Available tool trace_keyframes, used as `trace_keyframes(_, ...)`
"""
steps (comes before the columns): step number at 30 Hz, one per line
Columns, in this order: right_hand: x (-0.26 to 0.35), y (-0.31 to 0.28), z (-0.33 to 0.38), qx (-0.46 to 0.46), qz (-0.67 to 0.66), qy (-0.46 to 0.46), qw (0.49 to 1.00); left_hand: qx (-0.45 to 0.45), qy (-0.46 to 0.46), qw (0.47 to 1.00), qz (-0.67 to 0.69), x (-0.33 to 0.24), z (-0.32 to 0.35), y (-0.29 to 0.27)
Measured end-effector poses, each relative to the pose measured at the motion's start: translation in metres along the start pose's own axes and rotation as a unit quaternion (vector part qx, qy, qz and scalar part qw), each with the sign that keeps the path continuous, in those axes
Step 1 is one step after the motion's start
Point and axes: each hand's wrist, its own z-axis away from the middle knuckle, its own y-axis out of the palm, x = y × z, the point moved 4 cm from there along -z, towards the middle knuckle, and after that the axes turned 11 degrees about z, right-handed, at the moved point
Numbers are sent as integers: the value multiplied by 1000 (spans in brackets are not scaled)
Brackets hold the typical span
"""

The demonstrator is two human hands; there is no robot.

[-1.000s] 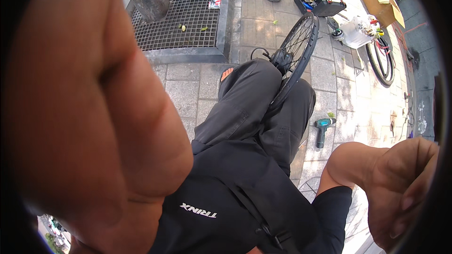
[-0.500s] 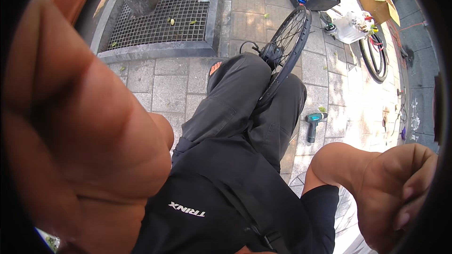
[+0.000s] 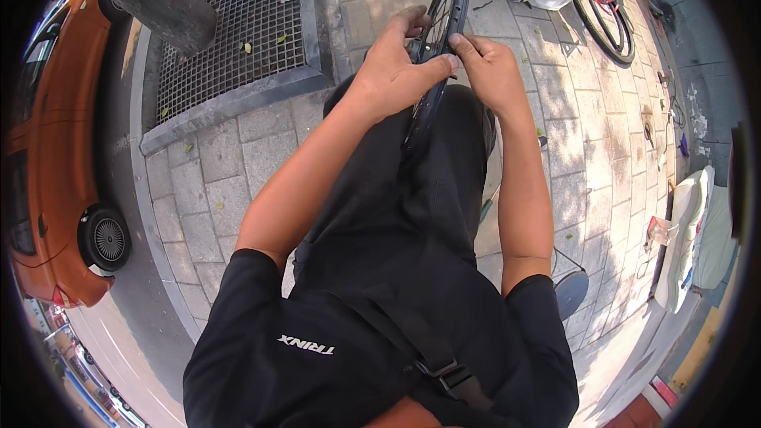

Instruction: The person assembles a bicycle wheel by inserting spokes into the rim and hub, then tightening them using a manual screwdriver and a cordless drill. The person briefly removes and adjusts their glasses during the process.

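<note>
Currently: left hand (image 3: pixel 392 71) and right hand (image 3: pixel 491 71) pinch wheel rim (image 3: pixel 440 40) at twelve o'clock; steady, even pressure advised.

The black bicycle wheel rim (image 3: pixel 434 63) looks like matt metal, with thin, faintly shiny wire spokes, and bare skin of the left hand (image 3: pixel 394 71) and right hand (image 3: pixel 491 71) presses it. The black trousers (image 3: pixel 412 190) are soft, dull woven cloth. The grey paving slabs (image 3: pixel 238 158) look rough and dusty. The dark square drain grate (image 3: pixel 230 24) is coarse metal mesh. The orange car body (image 3: pixel 55 135) is glossy painted metal.
</note>
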Motion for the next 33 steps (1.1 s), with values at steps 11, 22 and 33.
trace_keyframes(11, -331, -97, 67, -104, 116, 280, 947, -66, -53, 995, 56, 54, -74, -2)
trace_keyframes(22, -511, 15, 158, 65, 316, 511, 797, -66, -84, 989, 106, 47, -93, -17)
trace_keyframes(33, -529, 27, 141, -57, 220, 489, 842, -82, -53, 992, 75, 45, -72, 34)
